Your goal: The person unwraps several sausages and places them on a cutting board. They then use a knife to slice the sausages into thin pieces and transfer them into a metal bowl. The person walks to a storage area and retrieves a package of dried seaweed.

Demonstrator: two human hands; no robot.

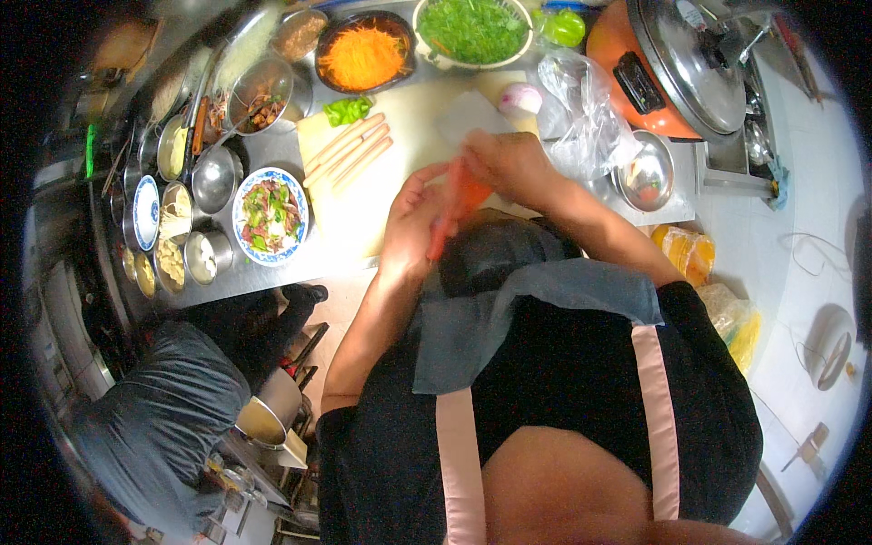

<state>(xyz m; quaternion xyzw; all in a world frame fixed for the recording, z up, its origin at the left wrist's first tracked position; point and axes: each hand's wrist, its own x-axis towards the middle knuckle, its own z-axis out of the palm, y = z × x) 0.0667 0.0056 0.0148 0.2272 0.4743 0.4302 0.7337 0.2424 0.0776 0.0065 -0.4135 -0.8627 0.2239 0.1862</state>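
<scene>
Both hands are raised over the near edge of a pale cutting board (402,136). Between them is a blurred red-orange item (470,191), perhaps a film wrapper; its exact kind is unclear. My left hand (414,214) grips its lower left side, while my right hand (507,160) pinches the upper end. Several thin sausages (351,151) lie side by side on the board, left of my hands. A cut green pepper (347,110) rests beyond them. Past my right hand lies a flat grey sheet like a cleaver blade (473,117), beside a peeled purple onion (520,99).
Shredded carrot fills a dark bowl (364,58) behind the board, near a colander of chopped greens (473,34). A patterned bowl of mixed food (270,216) stands left. Clear plastic bags (579,109) and an orange lidded pot (661,75) are right. Another person (163,422) is at lower left.
</scene>
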